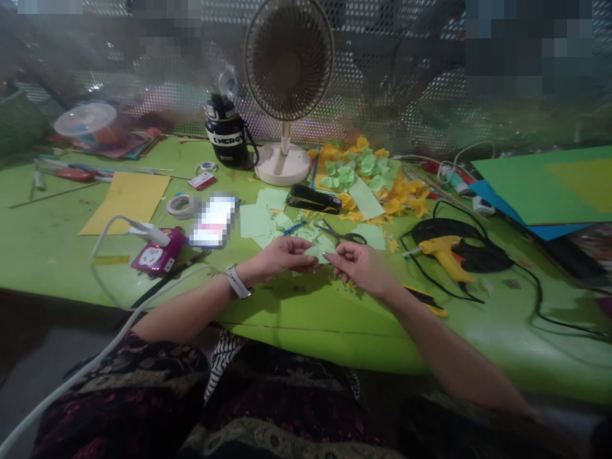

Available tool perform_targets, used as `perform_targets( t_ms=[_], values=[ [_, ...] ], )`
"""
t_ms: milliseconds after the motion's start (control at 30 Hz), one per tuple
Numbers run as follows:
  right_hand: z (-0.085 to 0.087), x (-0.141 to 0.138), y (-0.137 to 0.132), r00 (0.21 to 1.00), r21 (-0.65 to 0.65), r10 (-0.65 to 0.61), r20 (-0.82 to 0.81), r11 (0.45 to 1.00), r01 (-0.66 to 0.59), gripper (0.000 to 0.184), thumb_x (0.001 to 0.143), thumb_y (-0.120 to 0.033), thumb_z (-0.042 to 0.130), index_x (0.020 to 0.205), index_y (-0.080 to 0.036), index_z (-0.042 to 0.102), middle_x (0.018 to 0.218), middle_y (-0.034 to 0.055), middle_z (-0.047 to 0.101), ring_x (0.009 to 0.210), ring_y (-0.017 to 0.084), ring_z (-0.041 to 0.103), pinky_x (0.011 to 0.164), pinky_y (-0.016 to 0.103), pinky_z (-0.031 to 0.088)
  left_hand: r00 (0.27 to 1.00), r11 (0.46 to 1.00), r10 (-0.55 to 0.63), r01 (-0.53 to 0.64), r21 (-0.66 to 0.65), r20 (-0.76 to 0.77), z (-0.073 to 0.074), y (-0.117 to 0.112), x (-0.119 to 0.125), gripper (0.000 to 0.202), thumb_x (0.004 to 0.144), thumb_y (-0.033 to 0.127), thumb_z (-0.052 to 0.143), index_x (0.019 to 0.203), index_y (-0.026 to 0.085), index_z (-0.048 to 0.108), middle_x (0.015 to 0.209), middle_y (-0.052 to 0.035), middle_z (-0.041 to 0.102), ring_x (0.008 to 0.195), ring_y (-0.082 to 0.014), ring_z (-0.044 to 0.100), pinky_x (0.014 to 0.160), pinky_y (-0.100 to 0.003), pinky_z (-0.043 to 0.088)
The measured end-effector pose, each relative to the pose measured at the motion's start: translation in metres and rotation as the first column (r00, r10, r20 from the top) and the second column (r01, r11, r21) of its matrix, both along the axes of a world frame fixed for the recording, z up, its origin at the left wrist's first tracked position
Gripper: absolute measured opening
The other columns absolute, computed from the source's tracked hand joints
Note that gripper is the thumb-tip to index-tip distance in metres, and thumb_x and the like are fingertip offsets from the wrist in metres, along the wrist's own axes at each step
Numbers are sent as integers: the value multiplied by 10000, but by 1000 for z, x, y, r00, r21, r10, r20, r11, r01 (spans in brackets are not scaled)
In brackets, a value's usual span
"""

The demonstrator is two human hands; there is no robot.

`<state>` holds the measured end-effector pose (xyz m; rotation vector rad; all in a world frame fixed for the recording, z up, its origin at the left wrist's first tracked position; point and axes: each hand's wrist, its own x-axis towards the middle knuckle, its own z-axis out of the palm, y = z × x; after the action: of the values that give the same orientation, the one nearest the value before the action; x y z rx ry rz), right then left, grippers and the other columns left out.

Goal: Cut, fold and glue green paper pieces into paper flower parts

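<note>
Between my two hands is a small piece of pale green paper [315,254]. My left hand [285,260] pinches its left side, thumb against fingers. On its right side my right hand [359,262] grips the paper between thumb and forefinger, the other fingers curled. Just beyond my hands lie black scissors [345,236] and a blue pen-like tool [294,228] among pale green scraps. A black stapler [313,199] rests behind these. Uncut pale green sheets [255,220] lie to the left of the scraps.
Orange and green paper pieces [351,169] are heaped at the back, beside a fan [289,64] and a dark bottle [226,135]. A yellow glue gun [444,253] with a trailing cord lies right. A phone [213,220], tape roll [182,206] and purple power socket [159,253] are left.
</note>
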<state>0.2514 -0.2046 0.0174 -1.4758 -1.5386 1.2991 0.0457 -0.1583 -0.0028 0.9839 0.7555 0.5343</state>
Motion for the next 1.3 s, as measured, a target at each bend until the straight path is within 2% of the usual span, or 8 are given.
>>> perform_targets(
  t_ms=[133, 367, 567, 700, 833, 1000, 1300],
  values=[
    [0, 0, 0, 1000, -2, 3, 14, 1000, -3, 448, 730, -596, 742, 706, -184, 569, 545, -14, 617, 407, 84, 523, 397, 204, 431, 1000, 1000, -3, 4, 13, -8, -1, 1, -1, 296, 736, 121, 791, 1018, 94, 706, 844, -72, 760, 715, -113, 713, 745, -263, 583],
    [-2, 0, 0, 1000, -3, 4, 13, 1000, -4, 444, 753, -599, 723, 714, -181, 576, 556, -7, 625, 410, 84, 530, 399, 200, 431, 1000, 1000, -6, 6, 14, -2, -1, 1, -1, 319, 721, 140, 807, 1018, 92, 704, 847, -70, 765, 706, -112, 721, 713, -231, 584],
    [-2, -2, 1, 1000, 8, -12, -21, 1000, 13, 431, 715, -570, 767, 737, -179, 587, 608, -2, 656, 444, 85, 554, 436, 210, 467, 1000, 1000, 7, -7, -3, -22, 0, 0, 0, 290, 724, 110, 798, 995, 89, 696, 810, -66, 759, 695, -115, 721, 709, -243, 590],
    [2, -3, 0, 999, -12, -23, -40, 1000, 22, 427, 718, -554, 775, 739, -174, 583, 609, -1, 659, 434, 78, 550, 430, 203, 463, 998, 1000, 19, -20, -15, -66, 1, 4, -3, 242, 714, 142, 814, 916, 91, 689, 775, -59, 751, 701, -134, 725, 686, -255, 593],
    [2, -3, 0, 998, -18, -24, -66, 1000, 23, 424, 720, -550, 776, 742, -175, 581, 624, 3, 667, 438, 76, 554, 433, 204, 470, 995, 999, -18, 21, 31, -103, 5, 6, -5, 199, 723, 187, 815, 849, 90, 694, 746, -57, 744, 674, -118, 714, 646, -215, 573],
    [1, -3, 1, 996, -10, -30, -83, 1000, 29, 428, 704, -552, 786, 727, -185, 568, 618, -4, 661, 439, 81, 556, 431, 213, 476, 989, 996, -65, 72, 50, -132, 6, 5, -6, 218, 736, 255, 812, 817, 102, 678, 742, -68, 739, 653, -113, 697, 638, -226, 563],
    [-2, -3, 3, 987, -39, -42, -155, 999, 36, 420, 690, -530, 806, 745, -177, 584, 613, -10, 659, 436, 74, 558, 421, 197, 463, 993, 979, -65, 83, 185, -101, -4, 7, -8, 320, 744, 374, 799, 826, 111, 635, 742, -49, 721, 650, -109, 680, 643, -243, 569]
  ],
)
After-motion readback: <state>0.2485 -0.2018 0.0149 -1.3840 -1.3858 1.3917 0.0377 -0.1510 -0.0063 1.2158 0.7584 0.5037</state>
